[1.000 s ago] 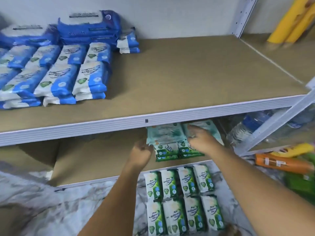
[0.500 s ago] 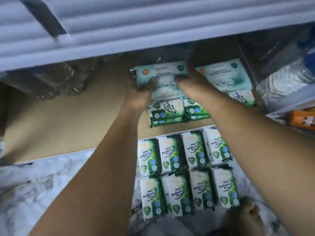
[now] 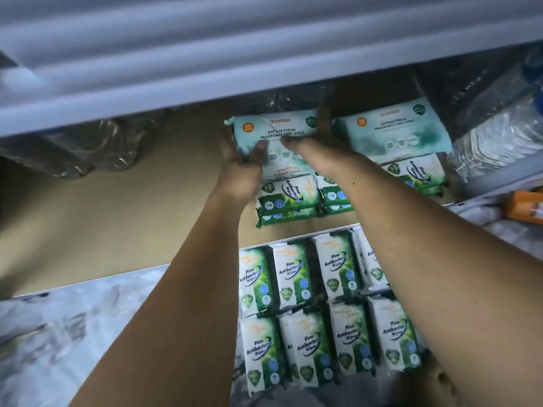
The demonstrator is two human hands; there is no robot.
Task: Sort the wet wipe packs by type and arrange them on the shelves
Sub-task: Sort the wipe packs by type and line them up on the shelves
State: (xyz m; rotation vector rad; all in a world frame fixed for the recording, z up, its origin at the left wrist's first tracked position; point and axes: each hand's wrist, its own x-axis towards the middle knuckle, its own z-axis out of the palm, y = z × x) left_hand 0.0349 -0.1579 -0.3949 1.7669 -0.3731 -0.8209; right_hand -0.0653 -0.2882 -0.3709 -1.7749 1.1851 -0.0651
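Left hand (image 3: 239,167) and right hand (image 3: 316,151) each grip an end of the teal wipes pack (image 3: 276,127), apparently curled beneath it.

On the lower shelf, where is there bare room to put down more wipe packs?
Free: the brown board left of the left hand, between the plastic-wrapped bundle behind and the shelf's front edge. Crowded: the right part, where it and the right hand hold a teal pack among stacked green pine packs, beside the wrapped bottles.

Reaching forward close together, left grip (image 3: 241,165) and right grip (image 3: 316,148) curl their fingers, clasping from either side.
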